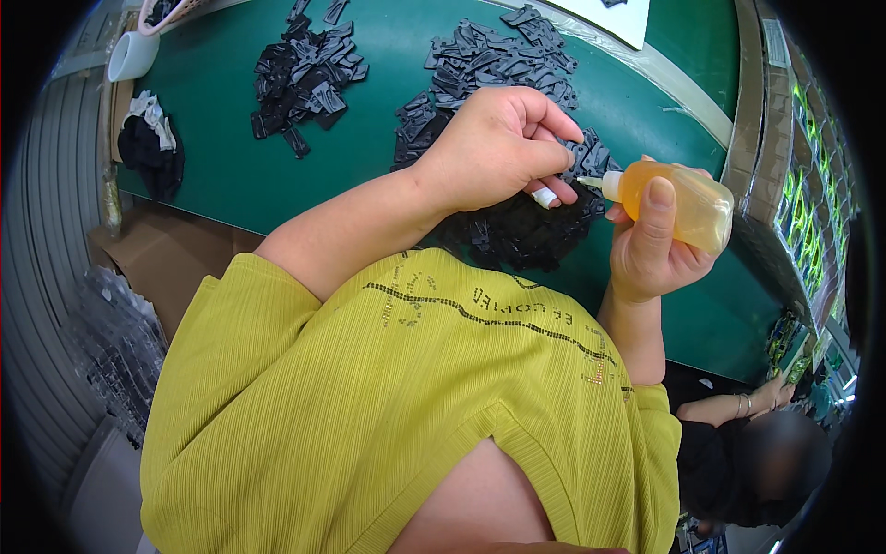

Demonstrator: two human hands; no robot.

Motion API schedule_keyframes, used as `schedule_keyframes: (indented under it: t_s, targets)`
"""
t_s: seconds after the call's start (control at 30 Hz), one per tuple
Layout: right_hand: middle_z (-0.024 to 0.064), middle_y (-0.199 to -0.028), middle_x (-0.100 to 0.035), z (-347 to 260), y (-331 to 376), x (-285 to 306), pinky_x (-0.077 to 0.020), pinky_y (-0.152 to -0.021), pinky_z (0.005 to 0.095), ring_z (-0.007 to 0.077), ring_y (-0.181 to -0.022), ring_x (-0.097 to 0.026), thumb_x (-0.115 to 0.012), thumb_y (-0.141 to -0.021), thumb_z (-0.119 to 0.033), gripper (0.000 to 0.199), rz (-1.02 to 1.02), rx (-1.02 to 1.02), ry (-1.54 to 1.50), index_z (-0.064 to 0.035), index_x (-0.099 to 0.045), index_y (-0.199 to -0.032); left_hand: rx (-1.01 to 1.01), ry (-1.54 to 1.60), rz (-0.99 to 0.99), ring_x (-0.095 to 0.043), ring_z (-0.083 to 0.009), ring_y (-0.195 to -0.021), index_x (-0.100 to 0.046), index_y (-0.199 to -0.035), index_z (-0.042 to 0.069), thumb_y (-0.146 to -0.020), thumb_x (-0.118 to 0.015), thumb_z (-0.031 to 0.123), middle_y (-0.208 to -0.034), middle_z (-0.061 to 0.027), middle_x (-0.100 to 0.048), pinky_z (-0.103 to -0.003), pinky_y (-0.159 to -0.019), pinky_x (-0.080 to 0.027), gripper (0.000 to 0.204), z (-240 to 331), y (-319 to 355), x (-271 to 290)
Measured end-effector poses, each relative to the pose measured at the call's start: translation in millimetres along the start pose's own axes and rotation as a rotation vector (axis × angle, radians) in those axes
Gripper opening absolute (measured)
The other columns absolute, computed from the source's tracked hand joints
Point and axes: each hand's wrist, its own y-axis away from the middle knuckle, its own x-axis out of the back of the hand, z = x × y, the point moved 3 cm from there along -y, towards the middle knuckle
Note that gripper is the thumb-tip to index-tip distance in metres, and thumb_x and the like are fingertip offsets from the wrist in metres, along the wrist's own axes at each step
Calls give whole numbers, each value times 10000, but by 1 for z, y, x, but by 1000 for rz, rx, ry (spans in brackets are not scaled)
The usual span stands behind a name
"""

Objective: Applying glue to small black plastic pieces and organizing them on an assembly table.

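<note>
My right hand (657,245) is wrapped round a translucent squeeze bottle (688,205) of amber liquid. The bottle is tilted nearly flat, and its thin nozzle points left at my left fingertips. My left hand (506,143) is curled over the dark parts, thumb and index finger drawn close together. Whatever may lie between those fingers is too small or hidden to make out. A white wrap or cap-like piece (545,197) shows by a lower finger of that hand. Under and around both hands lie flat black plastic parts (503,60), some in a dark, shiny heap (535,231).
A second pile of black parts (309,78) lies left on the green table (221,175). A white cup-like container (134,57), a pink basket (171,14) and dark cloth (152,152) sit far left. Cardboard (743,120) edges the right side. Another person (748,452) is at lower right.
</note>
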Motion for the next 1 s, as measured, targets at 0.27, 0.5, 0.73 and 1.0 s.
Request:
schedule_keyframes:
  t_s: [0.27, 0.5, 0.73, 1.0]
  targets:
    - [127, -879, -599, -1, -2, -2, -499, -447, 221, 152, -616, -610, -701, -801, -18, 281, -21, 16, 10, 13, -494, -989, -11, -9, -1, -696, -206, -679, -579, -1008, -61, -841, -609, 38, -797, -94, -645, -228, -562, -552, 197, 0, 0, 0]
    - [120, -836, -606, 0, -1, -3, -476, -432, 207, 131, -572, -596, -694, -812, -32, 247, -30, 71, 140, 20, -508, -965, -15, -14, 0, -692, -198, -672, -576, -1008, -66, -840, -605, 27, -796, -96, -643, -230, -566, -554, 194, 0, -1, 0]
    - [106, -780, -619, -5, -29, 23, -386, -371, 191, 90, -452, -497, -593, -906, -186, 160, 215, -133, -334, -28, -563, -911, -143, 27, 81, -688, -190, -670, -577, -1031, -69, -831, -620, 15, -789, -92, -638, -226, -547, -548, 221, 12, -2, 8]
    - [107, -797, -627, -1, -27, 23, -369, -388, 177, 83, -450, -453, -586, -918, -207, 157, 204, -100, -282, -55, -550, -935, -459, -669, 680, -645, -150, -619, -652, -872, 0, -730, -689, 86, -711, -99, -659, -275, -537, -507, 171, 91, -131, 84]
